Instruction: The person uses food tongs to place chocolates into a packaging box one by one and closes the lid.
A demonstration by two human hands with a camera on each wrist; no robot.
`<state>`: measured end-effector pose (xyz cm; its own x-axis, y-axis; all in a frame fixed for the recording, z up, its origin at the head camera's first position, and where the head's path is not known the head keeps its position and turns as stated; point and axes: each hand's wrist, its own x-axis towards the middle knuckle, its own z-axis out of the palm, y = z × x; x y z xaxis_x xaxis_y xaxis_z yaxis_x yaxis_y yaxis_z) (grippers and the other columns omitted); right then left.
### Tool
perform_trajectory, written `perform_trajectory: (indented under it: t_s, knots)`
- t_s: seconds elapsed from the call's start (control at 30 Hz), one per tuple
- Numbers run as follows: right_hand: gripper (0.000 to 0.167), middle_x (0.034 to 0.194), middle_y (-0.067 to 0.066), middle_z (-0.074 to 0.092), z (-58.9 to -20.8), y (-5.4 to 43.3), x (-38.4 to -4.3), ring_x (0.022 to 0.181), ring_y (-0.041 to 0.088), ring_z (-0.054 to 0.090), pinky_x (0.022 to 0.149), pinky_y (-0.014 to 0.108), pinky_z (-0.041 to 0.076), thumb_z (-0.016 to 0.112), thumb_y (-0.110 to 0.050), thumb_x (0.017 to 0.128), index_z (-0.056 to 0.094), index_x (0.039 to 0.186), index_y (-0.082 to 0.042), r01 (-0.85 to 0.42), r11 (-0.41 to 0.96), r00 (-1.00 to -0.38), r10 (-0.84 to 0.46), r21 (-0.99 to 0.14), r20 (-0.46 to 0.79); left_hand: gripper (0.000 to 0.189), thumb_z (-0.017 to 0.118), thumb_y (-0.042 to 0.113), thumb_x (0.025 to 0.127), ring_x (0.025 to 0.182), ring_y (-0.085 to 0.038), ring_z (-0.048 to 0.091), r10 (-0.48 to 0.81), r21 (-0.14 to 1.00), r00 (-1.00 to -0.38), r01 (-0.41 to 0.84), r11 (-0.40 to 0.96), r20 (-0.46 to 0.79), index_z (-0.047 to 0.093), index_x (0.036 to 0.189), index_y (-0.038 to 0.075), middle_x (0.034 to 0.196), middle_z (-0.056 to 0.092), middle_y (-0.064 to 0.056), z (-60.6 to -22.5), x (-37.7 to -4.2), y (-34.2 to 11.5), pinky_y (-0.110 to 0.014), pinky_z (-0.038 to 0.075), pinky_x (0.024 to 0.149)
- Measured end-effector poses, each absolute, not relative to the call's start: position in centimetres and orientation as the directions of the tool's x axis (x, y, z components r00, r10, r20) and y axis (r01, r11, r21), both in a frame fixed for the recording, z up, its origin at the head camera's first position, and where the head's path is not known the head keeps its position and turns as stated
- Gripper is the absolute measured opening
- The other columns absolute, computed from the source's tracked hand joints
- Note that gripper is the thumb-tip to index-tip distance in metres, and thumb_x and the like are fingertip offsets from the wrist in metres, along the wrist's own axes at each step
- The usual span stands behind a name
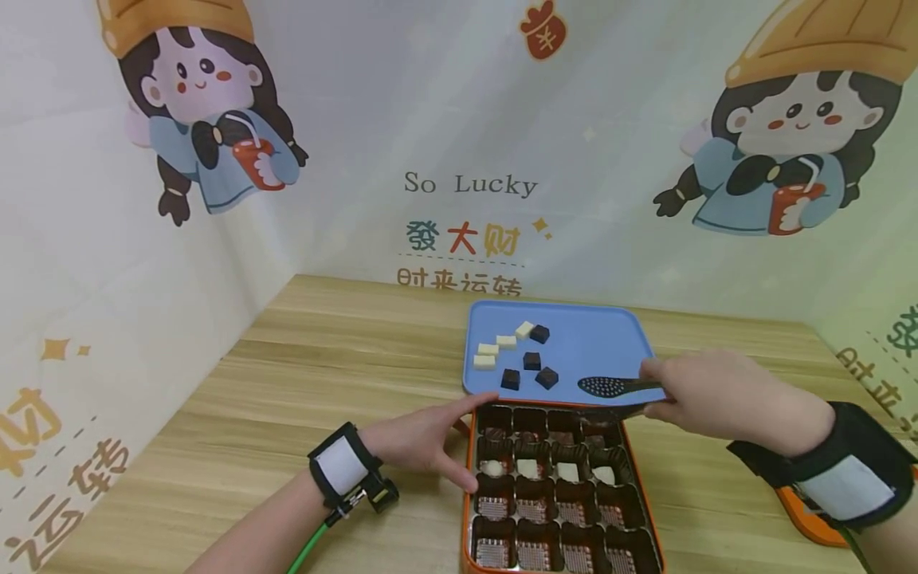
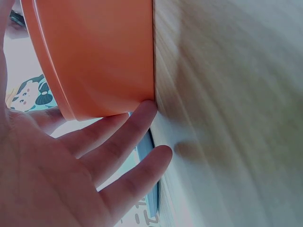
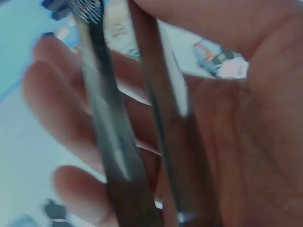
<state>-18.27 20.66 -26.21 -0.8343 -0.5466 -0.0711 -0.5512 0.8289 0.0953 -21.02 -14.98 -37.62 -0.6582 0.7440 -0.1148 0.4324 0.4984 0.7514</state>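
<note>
- Clearly, the right hand (image 1: 724, 399) grips black tongs (image 1: 610, 387), its fingers and thumb curled round them; the two arms stand apart, and nothing shows between their ends.
- The perforated end lies over the near right part of the blue tray (image 1: 602, 335), while the other arm shows at the far rim of the orange box (image 2: 104, 52).
- I judge that a move from here turns on one relation: the nearest dark piece (image 1: 547, 378) sits on the tray just left of the perforated end, almost in line with it, and the tongs are nearer to it than the left hand (image 1: 423, 438) is.
- That piece looks nearly square and is turned cornerwise, so I cannot tell a long axis; farther left, the white pieces (image 1: 506, 342) make a slanting row that runs away to the right.
- The tongs point leftward, their long axis roughly along the tray's length and across the box.
- The left hand rests against the box's left side, fingers fairly straight and spread wide, thumb at the rim; one fingertip appears to touch the wall low down, near the bench (image 1: 287, 383).
- The box's long axis seems to run away from the person; more pieces (image 1: 566, 473) sit in its two far rows.
</note>
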Motion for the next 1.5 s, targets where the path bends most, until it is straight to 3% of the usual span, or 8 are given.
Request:
perform_trajectory:
  t_s: [0.13, 0.3, 0.43, 0.53, 0.67, 0.87, 1.2, 1.5]
  knots:
    - [0.022, 0.068, -0.005, 0.049, -27.8, 20.3, -19.7, 0.055, 0.010, 0.040, 0.052, 0.028, 0.030, 0.069, -0.026, 0.101, 0.058, 0.099, -0.007, -0.518, 0.855, -0.853, -0.517, -0.007, -0.067, 0.112, 0.089, 0.025, 0.085, 0.134, -0.033, 0.055, 0.748, 0.754, -0.654, 0.433, 0.494, -0.114, 0.015, 0.168, 0.012, 0.168, 0.028, -0.018, -37.6, -21.1, -15.0, -0.048, 0.041, 0.116]
    - [0.024, 0.062, 0.000, 0.046, -29.8, 18.7, -21.5, 0.050, 0.014, 0.042, 0.051, 0.029, 0.032, 0.059, -0.024, 0.106, 0.052, 0.095, -0.004, -0.491, 0.868, -0.869, -0.494, -0.076, -0.034, 0.112, 0.089, 0.025, 0.085, 0.134, -0.033, 0.055, 0.745, 0.753, -0.656, 0.428, 0.499, -0.122, 0.015, 0.168, 0.013, 0.168, 0.029, -0.017, -37.6, -21.1, -15.0, -0.049, 0.042, 0.115]
    - [0.039, 0.061, 0.003, 0.052, -30.9, 17.6, -22.8, 0.050, 0.017, 0.052, 0.049, 0.032, 0.042, 0.060, -0.033, 0.106, 0.061, 0.108, 0.007, -0.494, 0.870, -0.869, -0.494, 0.004, 0.025, 0.112, 0.089, 0.025, 0.085, 0.134, -0.034, 0.055, 0.742, 0.743, -0.660, 0.435, 0.508, -0.120, 0.015, 0.168, 0.013, 0.168, 0.029, -0.018, -37.6, -21.1, -15.0, -0.049, 0.042, 0.115]
    - [0.045, 0.062, 0.004, 0.055, -31.6, 17.3, -23.4, 0.053, 0.019, 0.057, 0.049, 0.035, 0.049, 0.062, -0.039, 0.104, 0.066, 0.106, 0.005, -0.501, 0.861, -0.863, -0.505, 0.080, 0.028, 0.112, 0.089, 0.025, 0.085, 0.133, -0.033, 0.055, 0.742, 0.742, -0.659, 0.437, 0.508, -0.121, 0.015, 0.168, 0.012, 0.168, 0.029, -0.018, -37.6, -21.1, -14.9, -0.049, 0.042, 0.115]
    - [0.041, 0.065, 0.004, 0.055, -31.9, 17.2, -23.9, 0.057, 0.021, 0.059, 0.052, 0.038, 0.052, 0.064, -0.042, 0.103, 0.065, 0.092, -0.003, -0.496, 0.862, -0.868, -0.497, 0.105, -0.019, 0.112, 0.089, 0.025, 0.085, 0.133, -0.033, 0.056, 0.743, 0.746, -0.658, 0.432, 0.507, -0.125, 0.014, 0.168, 0.012, 0.168, 0.029, -0.018, -37.7, -21.0, -14.8, -0.049, 0.042, 0.115]
    - [0.039, 0.072, 0.005, 0.063, -31.9, 16.9, -24.1, 0.065, 0.022, 0.064, 0.057, 0.039, 0.055, 0.066, -0.039, 0.102, 0.070, 0.103, 0.000, -0.487, 0.868, -0.873, -0.482, 0.094, -0.066, 0.112, 0.089, 0.026, 0.085, 0.133, -0.033, 0.056, 0.740, 0.740, -0.660, 0.433, 0.515, -0.129, 0.014, 0.168, 0.013, 0.168, 0.029, -0.018, -37.6, -21.1, -14.8, -0.048, 0.042, 0.115]
    - [0.030, 0.060, -0.001, 0.049, -31.3, 15.8, -24.0, 0.054, 0.013, 0.048, 0.052, 0.026, 0.032, 0.070, -0.027, 0.100, 0.060, 0.076, -0.012, -0.515, 0.856, -0.857, -0.514, 0.049, -0.027, 0.112, 0.089, 0.026, 0.085, 0.133, -0.031, 0.057, 0.739, 0.749, -0.661, 0.423, 0.509, -0.128, 0.014, 0.168, 0.014, 0.168, 0.029, -0.017, -37.7, -21.3, -15.1, -0.048, 0.043, 0.115]
    - [0.031, 0.062, -0.002, 0.047, -31.9, 16.8, -24.0, 0.055, 0.013, 0.044, 0.053, 0.026, 0.030, 0.072, -0.027, 0.099, 0.057, 0.075, -0.014, -0.507, 0.862, -0.862, -0.507, -0.016, 0.004, 0.111, 0.089, 0.026, 0.085, 0.132, -0.031, 0.057, 0.745, 0.732, -0.657, 0.450, 0.511, -0.116, 0.015, 0.168, 0.012, 0.167, 0.030, -0.017, -37.5, -21.2, -15.0, -0.047, 0.042, 0.115]
